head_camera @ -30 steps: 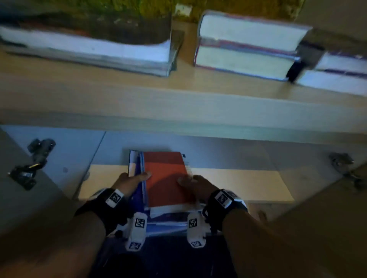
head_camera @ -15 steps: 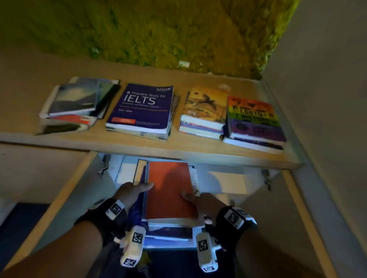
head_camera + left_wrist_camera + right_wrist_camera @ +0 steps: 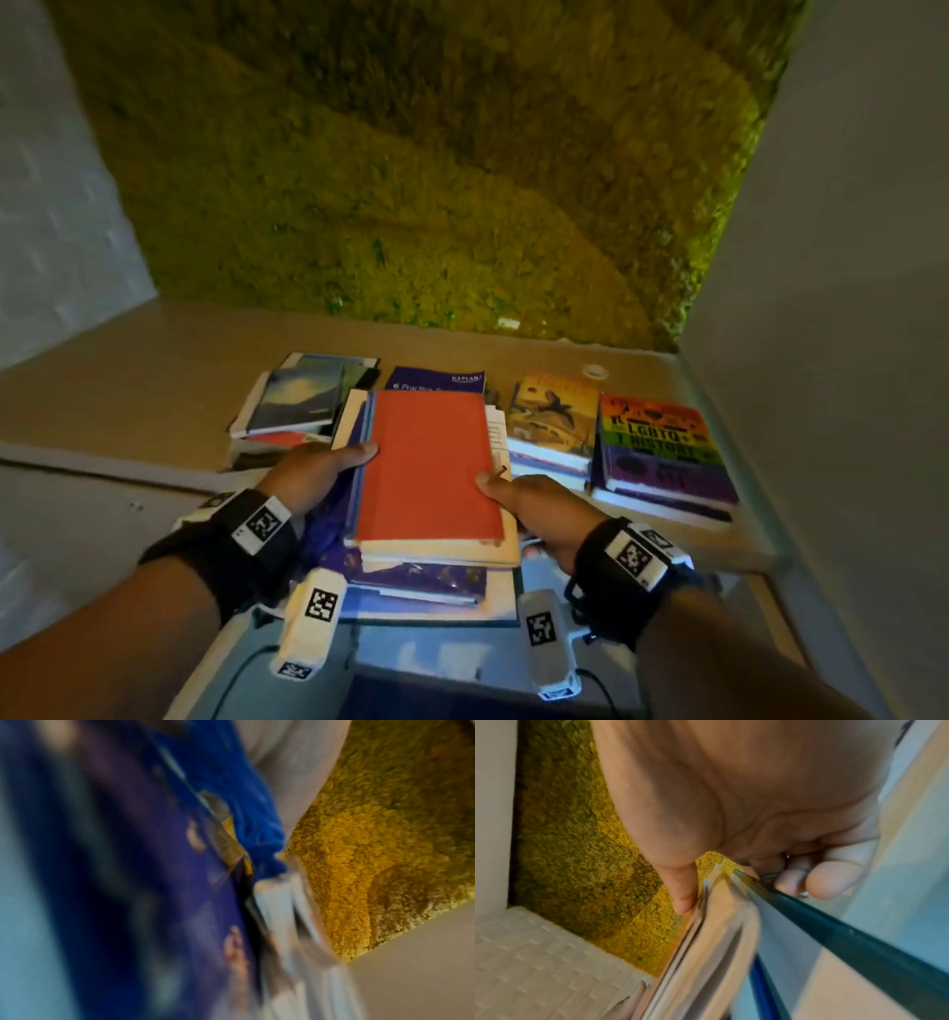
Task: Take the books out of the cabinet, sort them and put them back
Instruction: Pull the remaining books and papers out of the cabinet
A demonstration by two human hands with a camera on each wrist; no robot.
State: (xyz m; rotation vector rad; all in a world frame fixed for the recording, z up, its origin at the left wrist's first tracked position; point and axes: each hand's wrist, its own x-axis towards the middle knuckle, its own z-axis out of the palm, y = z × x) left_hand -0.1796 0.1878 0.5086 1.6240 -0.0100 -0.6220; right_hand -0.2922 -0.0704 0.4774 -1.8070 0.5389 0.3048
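I hold a stack of books topped by a red book in front of the cabinet top. My left hand grips the stack's left edge, thumb on the red cover. My right hand grips the right edge, thumb on top and fingers underneath; in the right wrist view my right hand pinches the page edges of the stack. The left wrist view is blurred, showing only the blue and purple covers of the stack up close.
On the wooden cabinet top lie other piles: landscape-cover books at left, a dark blue test book, an orange illustrated book and a rainbow history book at right. A mossy green wall stands behind; a white wall is at right.
Both hands have lifted the stack out of the cabinet's lower opening up to the level of the cabinet top. My view has risen with it.
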